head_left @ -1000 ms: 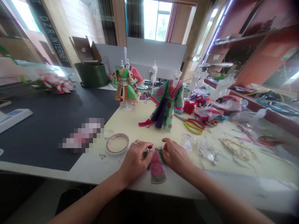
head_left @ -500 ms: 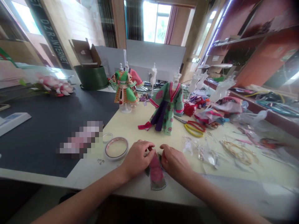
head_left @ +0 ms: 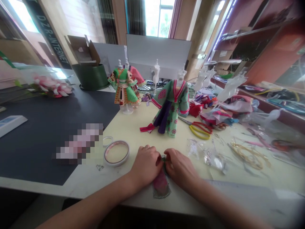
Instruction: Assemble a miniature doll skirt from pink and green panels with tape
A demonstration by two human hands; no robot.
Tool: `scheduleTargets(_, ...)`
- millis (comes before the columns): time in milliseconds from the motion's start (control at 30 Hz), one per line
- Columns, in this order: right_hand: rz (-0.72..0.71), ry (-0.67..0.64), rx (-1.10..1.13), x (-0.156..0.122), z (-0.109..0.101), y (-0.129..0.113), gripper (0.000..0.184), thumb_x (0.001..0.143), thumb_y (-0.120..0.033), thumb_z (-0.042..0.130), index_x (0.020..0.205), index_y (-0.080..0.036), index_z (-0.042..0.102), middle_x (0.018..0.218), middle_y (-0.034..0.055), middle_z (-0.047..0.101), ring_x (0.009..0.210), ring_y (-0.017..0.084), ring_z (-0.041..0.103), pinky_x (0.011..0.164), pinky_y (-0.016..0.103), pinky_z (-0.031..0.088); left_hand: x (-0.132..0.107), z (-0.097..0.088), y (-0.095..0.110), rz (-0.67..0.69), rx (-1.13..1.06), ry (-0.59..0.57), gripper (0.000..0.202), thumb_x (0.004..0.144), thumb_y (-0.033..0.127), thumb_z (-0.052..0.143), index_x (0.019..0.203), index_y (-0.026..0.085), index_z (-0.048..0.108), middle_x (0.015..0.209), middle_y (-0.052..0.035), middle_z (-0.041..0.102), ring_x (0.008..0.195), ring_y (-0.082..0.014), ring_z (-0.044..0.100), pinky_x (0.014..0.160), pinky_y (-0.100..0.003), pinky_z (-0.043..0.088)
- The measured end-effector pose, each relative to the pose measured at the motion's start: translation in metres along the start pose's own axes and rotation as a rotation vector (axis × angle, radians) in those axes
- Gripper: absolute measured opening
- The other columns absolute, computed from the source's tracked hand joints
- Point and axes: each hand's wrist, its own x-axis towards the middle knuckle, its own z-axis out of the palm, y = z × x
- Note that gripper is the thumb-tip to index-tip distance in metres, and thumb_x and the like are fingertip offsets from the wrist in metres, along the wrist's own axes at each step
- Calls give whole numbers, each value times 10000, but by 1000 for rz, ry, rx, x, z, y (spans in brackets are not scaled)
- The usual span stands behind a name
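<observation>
A roll of tape [head_left: 116,153] lies flat on the cream tabletop [head_left: 133,127], with a smaller ring [head_left: 107,141] just beside it at the edge of a dark mat [head_left: 47,127]. Farther back, a green doll robe [head_left: 171,108] and a green-and-orange doll dress [head_left: 124,86] stand on white stands, and yellow-and-red scissors [head_left: 200,131] lie right of the robe.

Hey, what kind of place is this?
Probably a craft workshop for doll clothes: a green doll robe and a patterned doll dress stand on mannequins, scissors and fabric scraps lie on the table, and the left hand and right hand pinch a pink fabric piece.
</observation>
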Motion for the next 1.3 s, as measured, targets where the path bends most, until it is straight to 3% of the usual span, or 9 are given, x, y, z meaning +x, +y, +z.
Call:
scheduleTargets(433,18,47,117,-2,5,3,166,784,-102,436,891,-168,544,853,80,631,800,209,561,698,313,402,5,12,3,-11,3,38,181,792,125,509,644,171,603,703,-46,617,731,-216,543,728,-384,395)
scheduleTargets(633,40,142,301,-1,7,15,295,777,-148,467,1071,-160,493,934,67,613,803,174,561,750,312,452,5,13,1,8,-37,47,141,784,116,519,671,175,581,724,-28,618,745,-201,541,732,-366,405)
scheduleTargets(733,125,190,592,4,-2,23,310,793,-233,485,1094,-163,502,988,81,608,829,177,569,780,334,475,6,6,1,11,-136,92,132,804,142,529,688,185,576,729,-11,608,741,-183,539,732,-344,421)
scheduleTargets(867,203,-2,918,10,-23,24,253,833,-359,507,999,-197,608,936,49,648,827,175,598,779,330,489,10,-8,2,-20,-359,143,113,805,187,548,698,189,584,726,-11,583,746,-176,548,704,-307,454)
scheduleTargets(967,178,-53,1004,15,-31,17,184,814,-326,543,870,-189,653,769,14,631,759,161,590,731,306,478,16,-17,2,-57,-513,135,109,800,198,548,699,180,587,725,-8,581,717,-156,560,669,-271,465)
scheduleTargets(1100,139,9,1134,27,-29,10,152,775,-301,585,709,-170,623,666,-5,611,681,139,579,681,284,464,24,-24,-1,-96,-658,67,107,802,212,541,716,168,587,701,1,595,678,-137,562,650,-249,463)
scheduleTargets(1300,121,119,1108,36,-14,15,188,788,-323,599,680,-169,609,639,-5,605,636,134,557,619,273,445,35,-25,-5,-168,-774,-14,121,789,276,563,820,166,606,756,-15,625,742,-159,570,668,-262,469)
